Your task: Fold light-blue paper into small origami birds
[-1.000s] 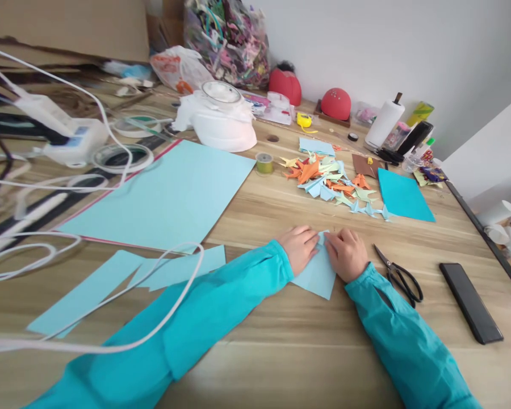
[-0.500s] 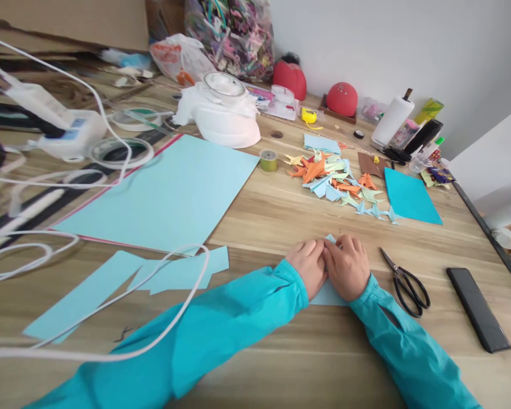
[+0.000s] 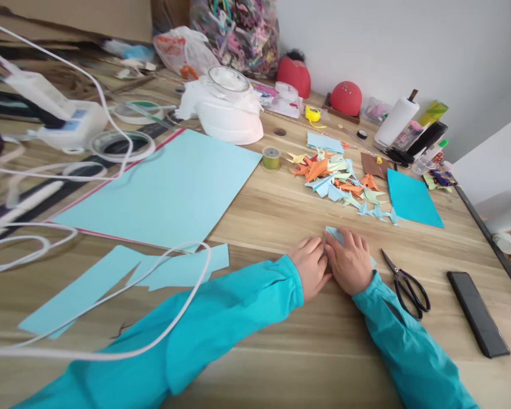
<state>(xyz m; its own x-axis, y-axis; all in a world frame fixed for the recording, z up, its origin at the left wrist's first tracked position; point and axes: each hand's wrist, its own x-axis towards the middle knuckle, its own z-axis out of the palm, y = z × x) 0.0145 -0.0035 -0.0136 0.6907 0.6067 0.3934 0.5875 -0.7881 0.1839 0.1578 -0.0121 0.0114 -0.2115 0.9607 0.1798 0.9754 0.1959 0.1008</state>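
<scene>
A small piece of folded light-blue paper [image 3: 334, 234] lies on the table, mostly hidden beneath my hands. My right hand [image 3: 350, 262] covers it, closed over the paper with the thumb pointing toward my other hand. Close against it, my left hand [image 3: 310, 267] has its fingers curled at the paper's left edge. Black-handled scissors [image 3: 404, 284] lie to the right of my right hand. Beyond the hands is a pile of folded paper pieces [image 3: 319, 170] in orange, light blue, green and yellow.
A large light-blue sheet [image 3: 166, 187] and cut paper strips [image 3: 85, 289] lie at left. A white cable [image 3: 196, 289] loops over my left sleeve. A black phone [image 3: 477, 312] is at right, a turquoise sheet [image 3: 414, 199] farther back, and a thread spool [image 3: 271, 158] near the pile.
The paper's lower part, which stuck out below my hands, no longer shows there; a corner now shows right of my right hand. My right hand lies flatter, and the camera has shifted slightly.
</scene>
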